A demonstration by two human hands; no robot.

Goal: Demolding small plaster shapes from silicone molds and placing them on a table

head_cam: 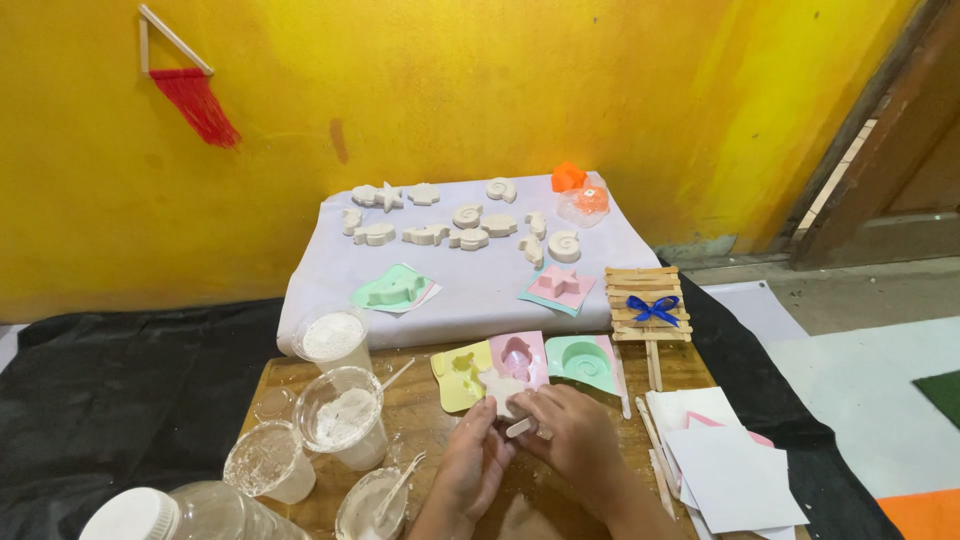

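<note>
Head view: both hands meet low at the centre of the wooden bench [300, 375]. Left hand [470, 465] and right hand [575, 440] have fingers clamped on a white star cast [500, 388], just before the pink mould [518, 357]. Yellow mould [458, 375] lies beside it.

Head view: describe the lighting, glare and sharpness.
Head view: soft, even light on the yellow wall, faint shadows under the white plaster casts, mild shine on the clear plastic cups, no harsh glare; left hand and right hand are slightly soft, edges bend a little.
</note>
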